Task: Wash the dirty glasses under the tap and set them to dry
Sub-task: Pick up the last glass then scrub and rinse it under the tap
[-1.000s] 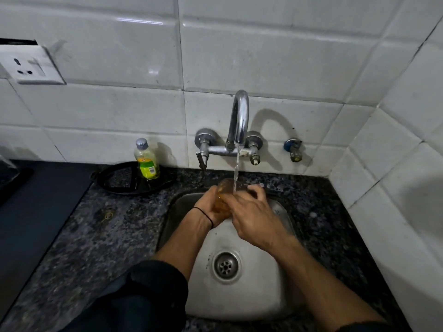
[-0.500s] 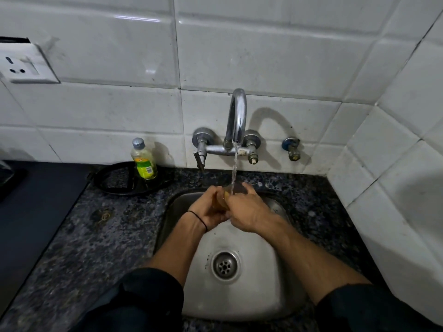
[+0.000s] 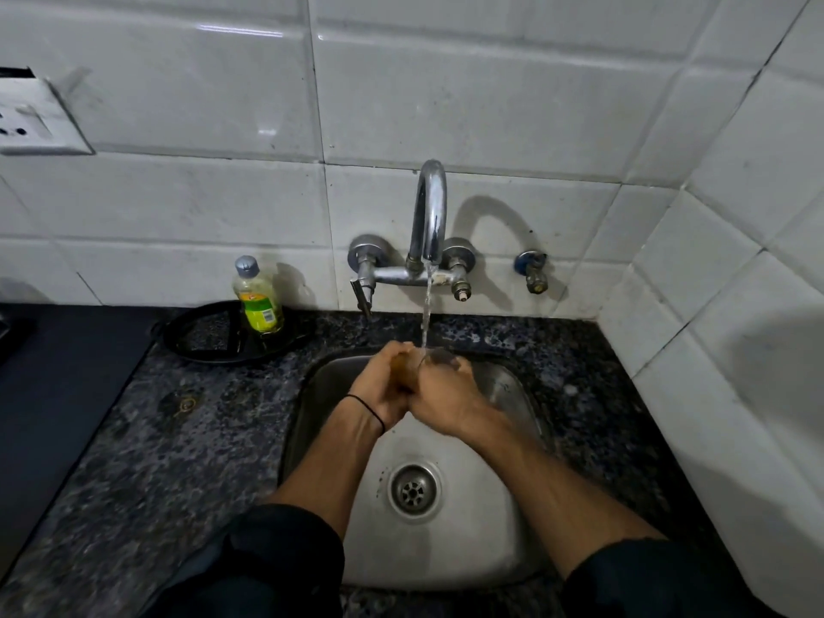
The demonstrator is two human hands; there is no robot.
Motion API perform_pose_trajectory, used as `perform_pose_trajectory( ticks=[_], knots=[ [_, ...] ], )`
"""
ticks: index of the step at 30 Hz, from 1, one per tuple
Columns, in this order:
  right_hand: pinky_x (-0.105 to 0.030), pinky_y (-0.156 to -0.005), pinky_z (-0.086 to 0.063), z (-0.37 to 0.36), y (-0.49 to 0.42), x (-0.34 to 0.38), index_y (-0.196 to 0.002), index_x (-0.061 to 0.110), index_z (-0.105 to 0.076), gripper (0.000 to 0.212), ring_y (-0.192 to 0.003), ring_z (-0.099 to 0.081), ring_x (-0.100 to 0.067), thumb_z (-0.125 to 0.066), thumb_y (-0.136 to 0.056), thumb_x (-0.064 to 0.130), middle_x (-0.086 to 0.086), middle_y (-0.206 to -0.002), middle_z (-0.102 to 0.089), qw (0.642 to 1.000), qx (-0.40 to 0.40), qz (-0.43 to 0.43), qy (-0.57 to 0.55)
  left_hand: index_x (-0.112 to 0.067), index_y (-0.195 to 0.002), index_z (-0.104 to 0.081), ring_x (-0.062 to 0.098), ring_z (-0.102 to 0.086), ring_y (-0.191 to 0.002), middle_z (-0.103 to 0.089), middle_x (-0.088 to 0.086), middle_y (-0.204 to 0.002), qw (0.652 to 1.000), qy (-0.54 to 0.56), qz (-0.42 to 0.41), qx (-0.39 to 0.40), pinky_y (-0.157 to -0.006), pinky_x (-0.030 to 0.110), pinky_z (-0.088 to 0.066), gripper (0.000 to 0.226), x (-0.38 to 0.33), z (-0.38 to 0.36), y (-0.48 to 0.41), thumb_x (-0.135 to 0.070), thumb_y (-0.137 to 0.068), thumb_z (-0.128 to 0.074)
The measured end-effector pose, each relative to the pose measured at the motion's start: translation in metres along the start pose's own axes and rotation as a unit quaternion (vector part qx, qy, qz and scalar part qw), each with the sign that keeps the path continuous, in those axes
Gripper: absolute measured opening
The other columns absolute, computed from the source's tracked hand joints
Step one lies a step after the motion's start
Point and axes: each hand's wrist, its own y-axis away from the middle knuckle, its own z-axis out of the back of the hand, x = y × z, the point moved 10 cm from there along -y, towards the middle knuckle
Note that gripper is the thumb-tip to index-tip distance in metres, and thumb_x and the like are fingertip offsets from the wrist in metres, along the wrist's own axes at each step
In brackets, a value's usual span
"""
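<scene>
An amber-tinted glass (image 3: pixel 405 372) lies between my two hands over the steel sink (image 3: pixel 486 519), mostly hidden by them. My left hand (image 3: pixel 379 385) grips it from the left and my right hand (image 3: pixel 446 390) wraps it from the right, fingers near its rim (image 3: pixel 439 356). Water runs from the chrome tap (image 3: pixel 430 216) in a thin stream (image 3: pixel 426 314) onto the glass and my fingers. A black band sits on my left wrist.
A dish soap bottle (image 3: pixel 258 296) stands on a black round tray (image 3: pixel 209 339) left of the sink. Dark granite counter (image 3: pixel 156 430) surrounds the basin; the drain (image 3: pixel 414 489) lies below my hands. White tiled walls close in behind and right; a wall socket (image 3: pixel 31 118) sits upper left.
My hands have drawn closer around the glass, covering more of it, and shifted slightly lower under the stream. The camera moved a little nearer.
</scene>
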Motion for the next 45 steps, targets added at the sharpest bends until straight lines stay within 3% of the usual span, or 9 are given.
perform_pose_trajectory(
  ticks=[4,10,13,16,25,33,36,40,45],
  knots=[
    [-0.042,-0.101,-0.045,0.0,-0.006,-0.01,-0.116,0.015,-0.064,0.031,-0.108,-0.062,-0.029,-0.057,-0.086,0.011,-0.011,-0.114,-0.065,0.993,0.004,-0.065,-0.099,-0.014,-0.078,-0.059,0.017,-0.058,-0.071,-0.063,0.005,-0.074,1.0,0.009,0.018,0.0,-0.053,0.026,-0.054,0.029,0.007,-0.002,0.008,-0.029,-0.098,-0.044],
    [-0.054,-0.123,0.009,0.001,0.02,0.016,-0.151,0.023,-0.036,0.071,-0.143,-0.036,-0.016,-0.05,-0.087,-0.002,0.001,-0.149,-0.047,0.98,0.039,0.123,0.151,-0.009,-0.102,-0.068,0.023,-0.07,-0.085,-0.076,0.013,-0.091,0.999,-0.048,0.023,-0.004,-0.073,0.035,-0.06,0.032,0.003,0.006,0.011,-0.038,-0.097,-0.057],
    [-0.05,-0.122,-0.019,-0.001,0.012,0.004,-0.142,0.024,-0.044,0.061,-0.134,-0.048,-0.022,-0.054,-0.085,0.003,-0.004,-0.136,-0.057,0.999,0.024,0.047,0.0,-0.006,-0.105,-0.067,0.024,-0.069,-0.089,-0.073,0.016,-0.099,1.0,-0.001,-0.013,0.012,-0.075,0.035,-0.056,0.028,0.001,0.001,0.012,-0.031,-0.097,-0.055],
    [-0.044,-0.095,-0.052,-0.005,0.007,-0.012,-0.105,0.018,-0.061,0.021,-0.101,-0.065,-0.028,-0.057,-0.086,0.009,-0.008,-0.1,-0.067,0.973,0.03,-0.087,-0.211,-0.009,-0.11,-0.065,0.023,-0.064,-0.09,-0.068,0.014,-0.103,0.999,0.03,-0.012,0.011,-0.074,0.035,-0.052,0.028,0.009,0.003,0.011,-0.031,-0.096,-0.054],
    [-0.052,-0.117,-0.016,-0.008,0.025,0.008,-0.128,0.015,-0.056,0.045,-0.123,-0.045,-0.019,-0.053,-0.086,0.0,-0.001,-0.13,-0.055,0.98,0.023,0.14,0.141,-0.005,-0.105,-0.066,0.025,-0.069,-0.087,-0.072,0.019,-0.103,0.999,-0.036,0.025,-0.011,-0.063,0.037,-0.059,0.035,0.005,0.016,0.013,-0.039,-0.096,-0.059],
    [-0.036,-0.097,-0.049,-0.014,0.011,-0.006,-0.124,0.008,-0.056,0.04,-0.112,-0.061,-0.033,-0.056,-0.085,0.002,-0.016,-0.119,-0.063,0.986,0.004,-0.032,-0.166,-0.013,-0.115,-0.058,0.024,-0.063,-0.084,-0.065,0.015,-0.097,0.999,-0.017,0.03,-0.027,-0.056,0.034,-0.058,0.029,0.008,0.018,0.016,-0.033,-0.097,-0.05],
    [-0.046,-0.123,-0.015,-0.006,0.019,0.001,-0.137,0.014,-0.05,0.053,-0.138,-0.038,-0.031,-0.052,-0.086,0.004,-0.009,-0.136,-0.055,0.999,-0.021,0.036,-0.007,-0.009,-0.099,-0.063,0.026,-0.059,-0.082,-0.061,0.018,-0.096,0.991,-0.079,0.095,-0.046,-0.058,0.039,-0.061,0.039,0.013,0.021,0.025,-0.047,-0.093,-0.054],
    [-0.054,-0.123,0.007,-0.012,0.027,0.015,-0.14,0.015,-0.052,0.054,-0.141,-0.036,-0.019,-0.052,-0.087,0.003,-0.003,-0.141,-0.053,0.98,0.0,0.12,0.158,-0.004,-0.101,-0.064,0.026,-0.063,-0.085,-0.067,0.018,-0.094,0.994,-0.074,0.073,-0.042,-0.068,0.041,-0.057,0.041,0.004,0.014,0.024,-0.044,-0.096,-0.056],
    [-0.041,-0.105,-0.045,-0.005,0.011,-0.005,-0.104,0.012,-0.065,0.022,-0.108,-0.062,-0.028,-0.061,-0.082,0.007,-0.011,-0.106,-0.067,0.987,-0.017,-0.045,-0.153,-0.007,-0.103,-0.065,0.025,-0.064,-0.08,-0.07,0.015,-0.087,0.999,0.002,0.044,-0.022,-0.061,0.038,-0.058,0.028,0.013,0.01,0.022,-0.031,-0.097,-0.053]
  ],
)
